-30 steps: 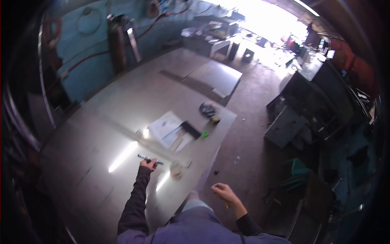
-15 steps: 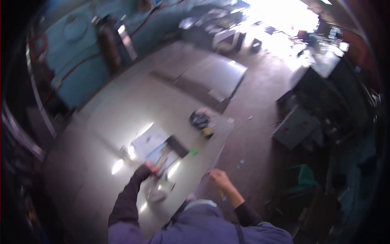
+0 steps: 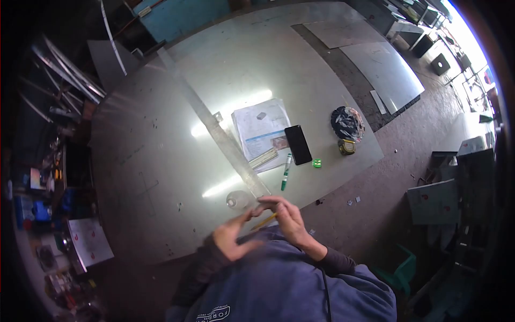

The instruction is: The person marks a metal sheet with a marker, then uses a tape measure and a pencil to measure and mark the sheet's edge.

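Observation:
In front of my chest, my right hand [image 3: 290,221] is closed on a thin yellow pencil [image 3: 266,220], which points down and left. Close beside it, my left hand [image 3: 232,237] has its thumb and fingers apart, with its fingertips near the right hand's fingers; it is slightly blurred. A clear bottle [image 3: 236,200] is just beyond the left hand. From near my right fingertips, a long flat metal bar [image 3: 214,130] runs away across the sheet-metal tabletop [image 3: 145,188]. Printed papers [image 3: 260,121] lie beside it, with a short scale ruler [image 3: 264,159] on them.
Right of the papers lie a black phone [image 3: 298,145], a green-and-white marker [image 3: 286,173] and a small green sharpener [image 3: 317,163]. A tape measure [image 3: 347,147] sits by a dark round bundle [image 3: 347,124] near the table's right edge. A green chair [image 3: 401,271] stands at lower right.
My view has turned and steadied. My left hand has left the papers and come back beside my right hand, and the two are now close together before my chest.

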`<state>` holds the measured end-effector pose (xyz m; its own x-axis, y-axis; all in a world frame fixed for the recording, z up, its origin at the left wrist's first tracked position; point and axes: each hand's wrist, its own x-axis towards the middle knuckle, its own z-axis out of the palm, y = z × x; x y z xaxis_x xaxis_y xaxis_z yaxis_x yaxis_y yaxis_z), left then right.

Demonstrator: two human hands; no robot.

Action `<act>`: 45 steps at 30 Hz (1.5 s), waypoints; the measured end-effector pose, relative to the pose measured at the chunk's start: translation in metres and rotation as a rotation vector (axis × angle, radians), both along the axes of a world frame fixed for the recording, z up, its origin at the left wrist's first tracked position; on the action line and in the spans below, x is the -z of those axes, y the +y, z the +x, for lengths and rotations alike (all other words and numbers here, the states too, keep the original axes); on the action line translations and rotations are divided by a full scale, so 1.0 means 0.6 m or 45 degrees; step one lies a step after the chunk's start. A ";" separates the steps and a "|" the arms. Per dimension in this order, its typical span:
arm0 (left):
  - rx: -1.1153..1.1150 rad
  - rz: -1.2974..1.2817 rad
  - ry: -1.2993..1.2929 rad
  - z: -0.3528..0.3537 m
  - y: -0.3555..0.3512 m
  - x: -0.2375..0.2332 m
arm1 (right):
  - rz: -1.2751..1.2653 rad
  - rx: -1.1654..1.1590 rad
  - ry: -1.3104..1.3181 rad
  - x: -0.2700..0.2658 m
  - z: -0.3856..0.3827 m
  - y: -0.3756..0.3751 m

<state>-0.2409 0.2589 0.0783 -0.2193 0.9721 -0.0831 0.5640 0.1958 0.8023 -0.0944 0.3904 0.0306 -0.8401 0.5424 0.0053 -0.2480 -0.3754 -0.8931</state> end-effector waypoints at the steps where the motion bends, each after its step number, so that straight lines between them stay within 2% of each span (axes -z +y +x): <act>1: 0.045 0.026 0.066 0.019 -0.011 0.026 | 0.072 -0.086 -0.003 -0.005 -0.011 -0.006; 3: -0.033 -0.283 -0.359 0.038 -0.016 0.059 | 0.444 -0.215 -0.024 -0.022 -0.029 -0.003; 5: -0.118 -0.182 -0.412 0.047 -0.024 0.078 | 0.447 -0.159 -0.044 0.004 -0.028 0.003; 7: -0.204 -0.074 -0.445 0.042 -0.026 0.066 | 0.338 0.075 -0.294 0.068 -0.009 0.042; 9: -0.113 -0.231 -0.618 0.021 -0.041 0.021 | 0.595 0.289 -0.697 0.139 0.020 0.099; 10: 0.124 -0.157 -0.551 0.007 -0.054 0.020 | 0.639 0.375 -0.770 0.176 0.041 0.126; 11: 0.120 -0.148 -0.546 -0.006 -0.063 0.017 | 0.686 0.464 -0.842 0.206 0.061 0.154; 13: 0.627 -0.222 -1.036 -0.020 -0.076 0.009 | 0.634 0.557 -0.978 0.237 0.094 0.198; 17: 0.733 -0.222 -1.073 0.000 -0.054 -0.009 | 0.797 0.733 -1.092 0.251 0.142 0.278; 19: 0.809 -0.254 -1.036 0.006 -0.047 -0.013 | 1.170 0.879 -1.193 0.264 0.164 0.322; 20: 0.834 -0.231 -1.089 0.012 -0.051 -0.008 | 1.167 0.878 -1.178 0.264 0.168 0.338; 22: 0.776 -0.180 -1.198 0.015 -0.062 -0.013 | 1.366 0.937 -1.447 0.256 0.177 0.366; 23: 0.725 -0.125 -1.314 0.017 -0.067 -0.015 | 1.368 0.930 -1.430 0.263 0.183 0.380; 25: 0.707 -0.105 -1.333 0.004 -0.096 0.017 | 1.546 0.839 -1.560 0.287 0.195 0.404; 26: 0.824 -0.042 -1.485 -0.006 -0.110 0.043 | 1.539 0.727 -1.608 0.291 0.201 0.415; 27: 0.946 0.021 -1.637 -0.009 -0.119 0.060 | 1.547 0.721 -1.586 0.299 0.203 0.424; 29: 0.831 0.002 -1.666 0.010 -0.134 0.066 | 1.535 0.662 -1.554 0.317 0.209 0.436; 31: 0.173 -0.155 -1.210 0.035 -0.134 0.038 | 1.574 0.656 -1.524 0.331 0.205 0.446; 32: 0.106 -0.102 -1.188 0.045 -0.131 0.035 | 1.545 0.678 -1.548 0.333 0.201 0.449; 35: 0.107 0.062 -1.266 0.062 -0.112 0.014 | 1.496 0.696 -1.566 0.294 0.184 0.417; 36: 0.324 0.033 -1.235 0.059 -0.108 0.012 | 1.512 0.742 -1.542 0.288 0.172 0.411; 37: 0.318 0.043 -1.235 0.056 -0.111 0.014 | 1.522 0.791 -1.514 0.285 0.162 0.406; 40: 0.645 -0.257 -1.299 0.040 -0.131 0.029 | 1.459 0.745 -1.493 0.285 0.143 0.389; 42: 0.623 -0.249 -1.391 0.030 -0.144 0.034 | 1.472 0.742 -1.473 0.281 0.136 0.374; 44: 0.553 -0.235 -1.487 0.020 -0.157 0.050 | 1.376 0.763 -1.242 0.271 0.126 0.359; 45: 0.550 -0.233 -1.481 0.019 -0.160 0.052 | 1.376 0.764 -1.234 0.264 0.121 0.348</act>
<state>-0.2295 0.1632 0.0473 0.4075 0.9000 -0.1547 -0.4132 0.3327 0.8477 -0.0216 0.5992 -0.1276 -0.4255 0.8817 0.2038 0.6844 0.4608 -0.5650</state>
